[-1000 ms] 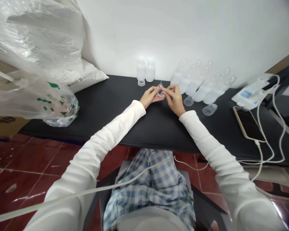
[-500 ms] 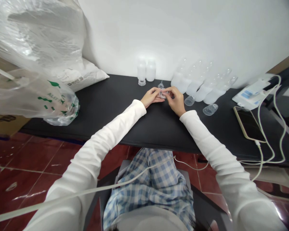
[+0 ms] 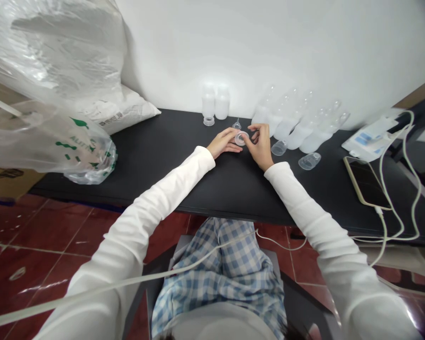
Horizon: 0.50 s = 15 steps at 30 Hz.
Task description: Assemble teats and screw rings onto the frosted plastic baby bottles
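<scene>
A clear, round bottle collar is held at the fingertips of my left hand, over the table. Its open ring faces up; whether a teat is seated inside I cannot tell. My right hand is at the collar's right side, thumb tip against its rim, the other fingers raised and apart from it. Just behind the collar a clear teat stands on the black table. Farther back are two whitish bottles, with another collar in front of the left one.
Several capped bottles stand along the wall to the right, with two clear caps lying before them. A phone with a white cable and a white packet lie far right. Plastic bags crowd the left end.
My right fingers have lifted off the collar and spread, leaving the thumb at its rim. More of the ring shows now. My left hand has hardly moved.
</scene>
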Motion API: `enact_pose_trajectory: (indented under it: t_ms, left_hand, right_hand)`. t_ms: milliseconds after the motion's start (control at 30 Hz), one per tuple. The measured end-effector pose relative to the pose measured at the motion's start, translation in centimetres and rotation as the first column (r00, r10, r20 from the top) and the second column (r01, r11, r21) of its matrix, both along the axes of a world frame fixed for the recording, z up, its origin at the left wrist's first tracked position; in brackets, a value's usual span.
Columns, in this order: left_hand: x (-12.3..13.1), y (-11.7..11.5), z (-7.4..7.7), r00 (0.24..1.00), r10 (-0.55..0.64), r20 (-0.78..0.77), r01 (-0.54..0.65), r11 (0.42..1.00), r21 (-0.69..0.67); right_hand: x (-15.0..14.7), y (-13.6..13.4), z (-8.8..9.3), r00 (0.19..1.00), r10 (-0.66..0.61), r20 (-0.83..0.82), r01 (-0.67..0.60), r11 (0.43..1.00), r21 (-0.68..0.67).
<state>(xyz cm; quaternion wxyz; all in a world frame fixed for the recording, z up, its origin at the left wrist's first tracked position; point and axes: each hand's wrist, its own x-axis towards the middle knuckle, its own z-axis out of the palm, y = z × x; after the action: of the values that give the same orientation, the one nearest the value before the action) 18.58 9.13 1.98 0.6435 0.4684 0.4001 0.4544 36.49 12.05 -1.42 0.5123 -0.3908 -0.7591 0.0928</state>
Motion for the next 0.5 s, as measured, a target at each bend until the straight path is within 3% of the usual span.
enact_pose_trajectory:
  t_ms: [233, 500]
  left_hand:
    - [0.0, -0.28, 0.07, 0.999, -0.019, -0.043, 0.021, 0.999, 0.048]
    - [0.43, -0.49, 0.12, 0.994, 0.095, -0.045, -0.094, 0.995, 0.023]
  right_hand:
    - [-0.26, -0.25, -0.02, 0.999, 0.049, 0.003, -0.048, 0.994, -0.094]
    - [-0.72, -0.62, 0.03, 0.998, 0.068, -0.008, -0.068, 0.984, -0.163]
